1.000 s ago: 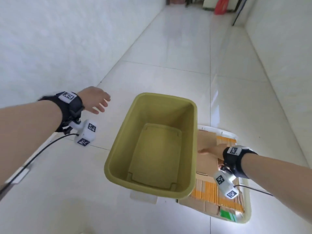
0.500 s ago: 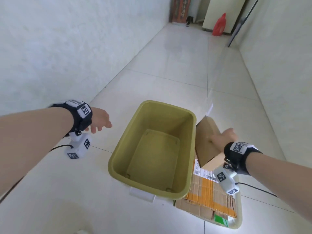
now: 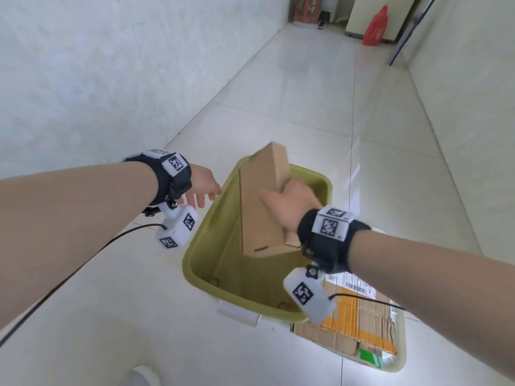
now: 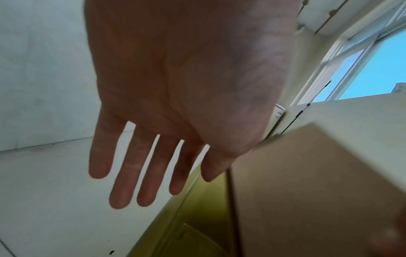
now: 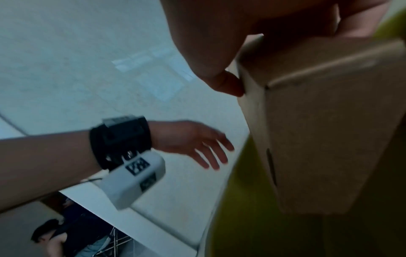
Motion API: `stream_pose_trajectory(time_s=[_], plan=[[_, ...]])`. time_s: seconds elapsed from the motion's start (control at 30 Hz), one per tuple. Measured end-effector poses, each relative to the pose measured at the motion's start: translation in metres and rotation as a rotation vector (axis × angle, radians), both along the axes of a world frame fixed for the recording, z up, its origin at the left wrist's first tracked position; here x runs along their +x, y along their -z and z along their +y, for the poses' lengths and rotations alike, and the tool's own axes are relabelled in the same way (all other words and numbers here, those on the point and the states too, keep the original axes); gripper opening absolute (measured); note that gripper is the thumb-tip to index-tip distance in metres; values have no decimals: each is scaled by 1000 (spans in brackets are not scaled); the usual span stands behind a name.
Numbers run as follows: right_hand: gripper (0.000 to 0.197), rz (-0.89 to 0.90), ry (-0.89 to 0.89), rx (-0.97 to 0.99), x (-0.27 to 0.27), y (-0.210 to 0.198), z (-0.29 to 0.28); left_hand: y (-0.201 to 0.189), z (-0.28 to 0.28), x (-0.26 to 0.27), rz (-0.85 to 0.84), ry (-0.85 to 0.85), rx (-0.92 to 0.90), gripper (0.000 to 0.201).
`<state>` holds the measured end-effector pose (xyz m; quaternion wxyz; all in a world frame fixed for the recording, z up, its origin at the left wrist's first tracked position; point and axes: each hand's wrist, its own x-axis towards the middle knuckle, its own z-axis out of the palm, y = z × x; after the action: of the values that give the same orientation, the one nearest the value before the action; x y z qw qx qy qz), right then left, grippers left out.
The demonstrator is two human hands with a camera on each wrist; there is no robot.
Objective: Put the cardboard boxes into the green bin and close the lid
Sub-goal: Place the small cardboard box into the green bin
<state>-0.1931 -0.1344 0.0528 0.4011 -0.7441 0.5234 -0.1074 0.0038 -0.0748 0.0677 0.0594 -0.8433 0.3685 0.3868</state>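
The right hand (image 3: 289, 203) grips a plain cardboard box (image 3: 260, 207), with its fingers curled around the right side and the thumb pressed on the broad face. The box hangs tilted over the open green bin (image 3: 195, 246), with its far end high above the back rim and its near end lower, inside the mouth of the bin. The left hand (image 3: 204, 185) is free and holds nothing; its fingers (image 4: 123, 184) are straight and spread, just beside the left rim of the bin and near the box, but they do not touch it.

The main risk is probably the grip. One hand holds a long box from one side only, so the box can turn around the fingers and slip before it is low enough. If it is released from this height, it may land on its edge and stand leaning against a wall of the bin, and then the lid may not close flat.

A second risk is the far end of the box. It rises over the back rim, and if the hand goes down without making the box level first, this end can catch on the rim and push the light bin over the smooth floor (image 3: 306, 93).

The other cardboard boxes (image 3: 351, 324) lie flattened on the bin lid (image 3: 401, 360), on the floor just beside the bin at the right. The lid cannot be used until they are taken off, and a quick pull could scatter them.
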Motion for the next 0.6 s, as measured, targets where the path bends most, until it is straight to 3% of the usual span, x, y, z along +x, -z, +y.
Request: stream_pose_trajectory(time_s=[0.1,0.2,0.27,0.43,0.6], plan=[[87,165,15,156,4,44,19,8,-4,-2,-77,38,-2,37],[79,354,-152,61,-2,79,35,19,-3,-4,-88,99,78,39],[78,413,-158,113,-3,100,40,22,-4,-3,-90,127,117,44],[81,345,136,362,9,129,29,22,-8,-2,-87,151,119,45],[88,277,156,411,19,141,17,24,-9,0,-105,185,123,41]])
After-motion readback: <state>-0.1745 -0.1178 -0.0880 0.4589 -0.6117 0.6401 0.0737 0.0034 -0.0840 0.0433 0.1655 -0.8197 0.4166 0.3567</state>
